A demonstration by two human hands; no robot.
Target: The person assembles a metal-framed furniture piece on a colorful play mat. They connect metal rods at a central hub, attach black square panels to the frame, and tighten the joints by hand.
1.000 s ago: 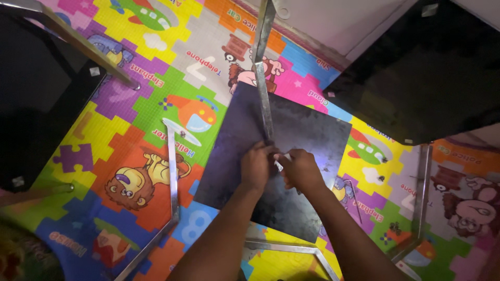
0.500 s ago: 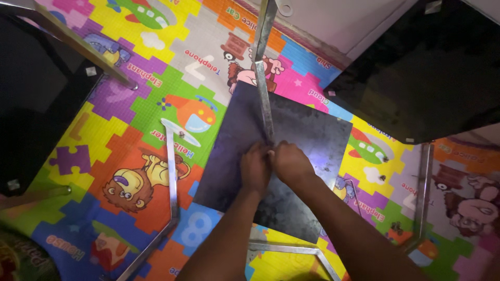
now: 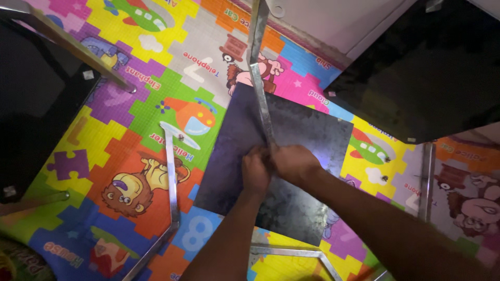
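Both hands have drawn closer together since the earlier frames: the right hand [image 3: 294, 164], which sat a little apart from the left a second ago, now presses right against it, and the pair has shifted slightly up the panel. The left hand [image 3: 255, 170] is curled shut, fingers folded over the near end of the metal bar [image 3: 259, 86]; the right hand is closed around the same spot from the other side, knuckles up. What exactly lies inside the two fists is hidden.

From the grip the bar runs straight away, thin, flat and silvery, its far end passing off the dark panel [image 3: 299, 127] onto the puzzle-pattern play mat [image 3: 156, 78]. The panel lies flat under the hands, a dull grey-black rectangle with a mottled sheen, turned at a slant on the mat. Beyond the grip and to its right, a black glass tabletop [image 3: 427, 78] overhangs the panel's far corner. Left of the grip lies a bent metal leg [image 3: 172, 177], well apart; another black panel [image 3: 36, 104] stands farther left. Nearer than the grip, a metal frame piece [image 3: 291, 252] touches the panel's near edge.
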